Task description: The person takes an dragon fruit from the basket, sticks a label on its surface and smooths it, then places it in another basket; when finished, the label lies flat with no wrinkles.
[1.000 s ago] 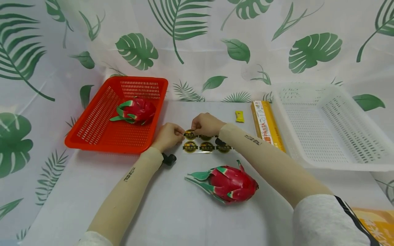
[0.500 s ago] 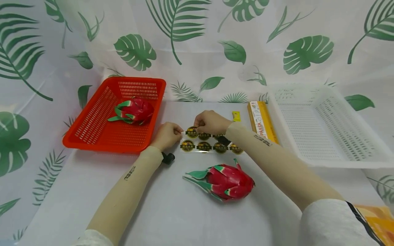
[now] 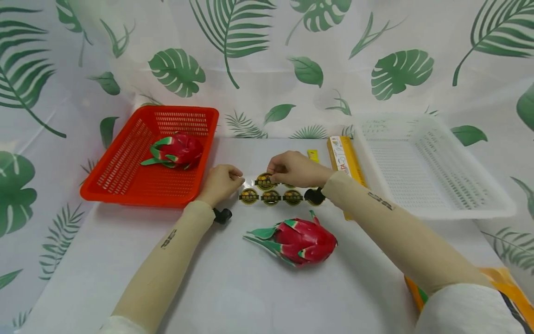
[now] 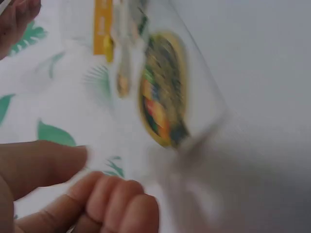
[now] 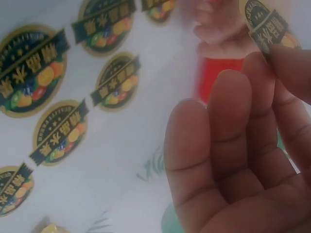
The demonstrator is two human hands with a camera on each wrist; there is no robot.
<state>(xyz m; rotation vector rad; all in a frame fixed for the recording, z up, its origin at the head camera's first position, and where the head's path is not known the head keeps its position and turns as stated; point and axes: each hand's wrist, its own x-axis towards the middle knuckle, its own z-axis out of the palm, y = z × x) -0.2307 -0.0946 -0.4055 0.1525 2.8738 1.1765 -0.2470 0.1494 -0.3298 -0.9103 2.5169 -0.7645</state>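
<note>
Though blur intrudes, right fingers [image 5: 260, 80] have seemingly freed one sticker [image 5: 266, 26].

The right hand [image 3: 300, 170] has drawn away from the left hand [image 3: 220, 183], peeling a round sticker [image 5: 264, 25] off its sheet [image 5: 80, 75]; the left fingers [image 4: 139, 212] now stand apart from the sheet's corner.

The sticker sheet [image 4: 201, 102] has a smooth, glossy backing. The near dragon fruit [image 3: 306, 241] looks smooth and shiny. Moulded plastic forms the far-left red basket [image 3: 133, 200] and far-right white basket [image 3: 463, 213]. The pasta box [image 3: 349, 153] looks like printed cardboard, the surface [image 3: 233, 287] smooth and matt.
</note>
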